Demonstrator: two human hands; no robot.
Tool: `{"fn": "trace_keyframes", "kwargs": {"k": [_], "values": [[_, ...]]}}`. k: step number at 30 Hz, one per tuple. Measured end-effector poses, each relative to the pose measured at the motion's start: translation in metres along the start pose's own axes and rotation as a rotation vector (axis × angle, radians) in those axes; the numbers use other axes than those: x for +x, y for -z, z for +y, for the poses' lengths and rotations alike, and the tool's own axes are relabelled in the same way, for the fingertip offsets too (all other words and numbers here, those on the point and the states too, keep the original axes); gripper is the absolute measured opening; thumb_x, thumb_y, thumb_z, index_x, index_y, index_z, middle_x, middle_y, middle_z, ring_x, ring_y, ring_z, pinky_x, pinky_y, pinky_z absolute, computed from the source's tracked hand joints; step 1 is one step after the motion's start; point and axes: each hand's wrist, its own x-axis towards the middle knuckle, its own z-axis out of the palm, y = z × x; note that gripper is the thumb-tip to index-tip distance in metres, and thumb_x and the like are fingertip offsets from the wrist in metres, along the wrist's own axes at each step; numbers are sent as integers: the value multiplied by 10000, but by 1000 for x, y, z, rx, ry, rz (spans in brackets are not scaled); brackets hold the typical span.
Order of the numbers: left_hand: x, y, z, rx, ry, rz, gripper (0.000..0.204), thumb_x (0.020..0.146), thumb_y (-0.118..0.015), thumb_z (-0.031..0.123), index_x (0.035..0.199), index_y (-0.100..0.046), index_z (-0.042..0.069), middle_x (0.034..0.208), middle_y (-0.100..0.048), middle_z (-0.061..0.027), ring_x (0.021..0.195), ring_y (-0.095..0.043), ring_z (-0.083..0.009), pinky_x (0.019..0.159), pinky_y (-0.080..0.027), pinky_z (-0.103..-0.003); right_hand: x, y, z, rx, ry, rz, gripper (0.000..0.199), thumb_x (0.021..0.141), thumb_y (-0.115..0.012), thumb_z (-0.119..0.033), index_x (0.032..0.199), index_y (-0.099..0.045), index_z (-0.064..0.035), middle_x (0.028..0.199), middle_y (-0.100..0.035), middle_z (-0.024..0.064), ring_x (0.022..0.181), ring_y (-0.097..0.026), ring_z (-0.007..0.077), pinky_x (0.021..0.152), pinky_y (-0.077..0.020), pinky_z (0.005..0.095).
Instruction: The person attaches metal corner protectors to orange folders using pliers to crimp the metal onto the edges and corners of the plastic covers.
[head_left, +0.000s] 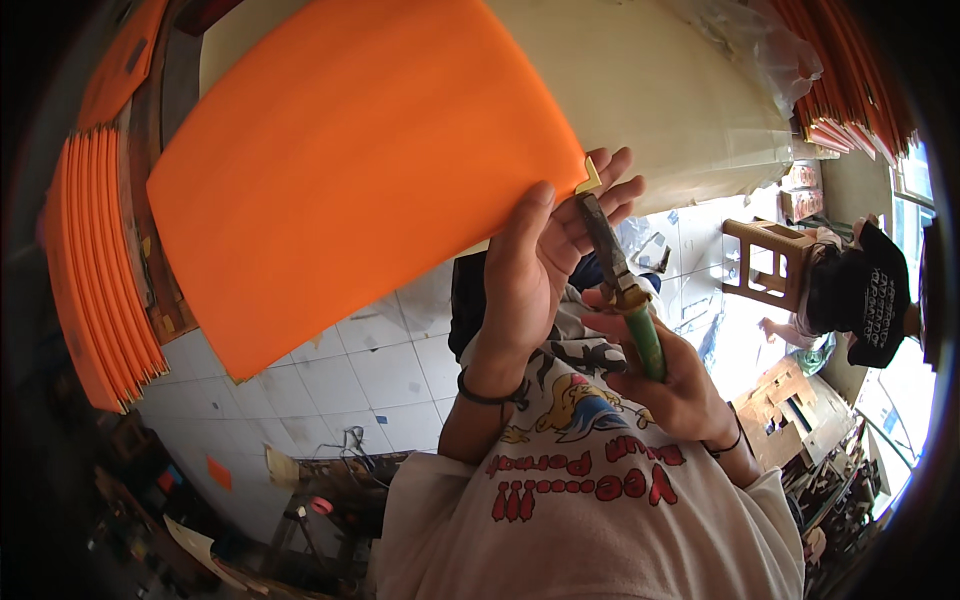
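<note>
A large, flat orange folder cover reaches from the upper middle to the left, slightly bowed. My left hand grips its near right corner, thumb on top and the other fingers behind. A small gold metal corner piece sits at that corner. My right hand is closed around pliers with green handles. The dark jaws of the pliers point up at the gold piece and touch or nearly touch it; whether they clamp it I cannot tell.
Stacked orange covers stand at the left, and more hang at the upper right. A pale sheet-covered table lies beyond my hands. At the right, a person in black is beside a brown plastic stool. Scraps litter the lower right.
</note>
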Motion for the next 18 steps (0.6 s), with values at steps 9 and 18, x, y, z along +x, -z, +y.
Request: {"fn": "trace_keyframes", "kwargs": {"k": [9,18], "values": [[0,0,1,20,11,-3,601,1024,-345,363,1376,-385,-122,1422,-399,-356,1300,-476,-422,1112,-378,-480,5,-6,-5,-32,-20,48,495,793,-605,40,1284,-544,29,1401,-455,151,1218,-530,272,997,-437,371],[0,1,7,40,60,-40,649,1025,-335,381,1434,-293,-121,1474,-337,-338,1356,-416,-405,1134,-361,-454,9,-12,-7,-60,-25,159,336,790,-590,30,1125,-566,37,1085,-603,127,856,-605,214,801,-501,354]]}}
